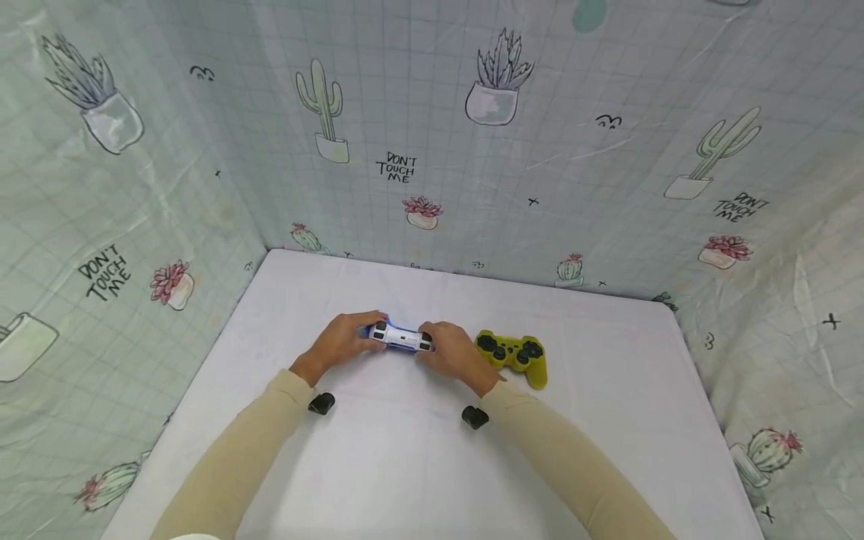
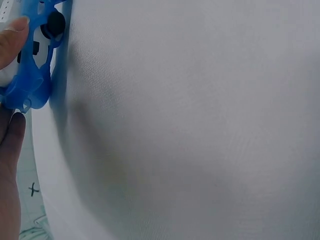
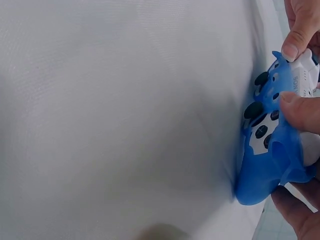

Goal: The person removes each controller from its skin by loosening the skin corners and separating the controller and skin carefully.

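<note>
Both hands hold a white game controller above the white table, its shoulder-button edge toward me. A blue silicone cover wraps its front and one grip; along the back, white shell shows bare. My left hand grips the left end, and in the left wrist view its thumb presses at the cover's edge. At the right end, my right hand grips with its thumb on the cover's rim and fingers under the blue grip. The controller's thumbsticks face the table in the right wrist view.
A yellow-green game controller with black sticks lies on the table, just right of my right hand. Small black devices sit beside each wrist. Cloth walls printed with cacti enclose the table's back and sides.
</note>
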Available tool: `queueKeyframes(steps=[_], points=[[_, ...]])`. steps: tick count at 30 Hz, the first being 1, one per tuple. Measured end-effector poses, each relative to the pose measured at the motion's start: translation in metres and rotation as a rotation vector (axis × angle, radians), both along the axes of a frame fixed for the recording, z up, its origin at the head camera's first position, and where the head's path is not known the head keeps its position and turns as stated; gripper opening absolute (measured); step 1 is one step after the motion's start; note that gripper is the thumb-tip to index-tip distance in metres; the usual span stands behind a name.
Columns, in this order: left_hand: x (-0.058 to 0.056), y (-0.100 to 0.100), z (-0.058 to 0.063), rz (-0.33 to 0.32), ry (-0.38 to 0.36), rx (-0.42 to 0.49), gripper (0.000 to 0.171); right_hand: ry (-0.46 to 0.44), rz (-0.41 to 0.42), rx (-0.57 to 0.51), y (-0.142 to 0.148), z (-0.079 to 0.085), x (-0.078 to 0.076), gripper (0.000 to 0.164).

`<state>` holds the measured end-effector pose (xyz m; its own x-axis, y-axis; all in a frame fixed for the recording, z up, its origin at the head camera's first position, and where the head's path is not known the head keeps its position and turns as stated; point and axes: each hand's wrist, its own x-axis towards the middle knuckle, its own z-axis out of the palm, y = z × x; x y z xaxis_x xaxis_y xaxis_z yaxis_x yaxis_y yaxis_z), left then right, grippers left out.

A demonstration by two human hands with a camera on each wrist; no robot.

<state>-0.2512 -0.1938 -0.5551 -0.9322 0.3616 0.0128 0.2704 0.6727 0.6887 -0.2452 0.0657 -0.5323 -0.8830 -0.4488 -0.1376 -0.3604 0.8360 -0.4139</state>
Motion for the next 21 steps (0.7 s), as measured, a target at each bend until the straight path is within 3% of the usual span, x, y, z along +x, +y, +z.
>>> queueKeyframes(steps=[7,11,16,21], points=[[0.0,0.0,-0.002,-0.005,0.01,-0.005,0.061,0.01,-0.011,-0.061,0.005,0.0,0.002,0.044],[0.001,0.001,0.001,-0.004,0.013,-0.001,0.06,0.003,-0.025,-0.089,0.01,0.0,0.002,0.046],[0.011,0.0,0.005,-0.002,-0.019,-0.017,0.059,-0.014,-0.002,-0.099,0.012,-0.001,0.006,0.047],[0.011,-0.004,0.013,0.005,-0.006,-0.022,0.059,0.024,0.003,-0.139,0.01,0.003,0.005,0.046]])
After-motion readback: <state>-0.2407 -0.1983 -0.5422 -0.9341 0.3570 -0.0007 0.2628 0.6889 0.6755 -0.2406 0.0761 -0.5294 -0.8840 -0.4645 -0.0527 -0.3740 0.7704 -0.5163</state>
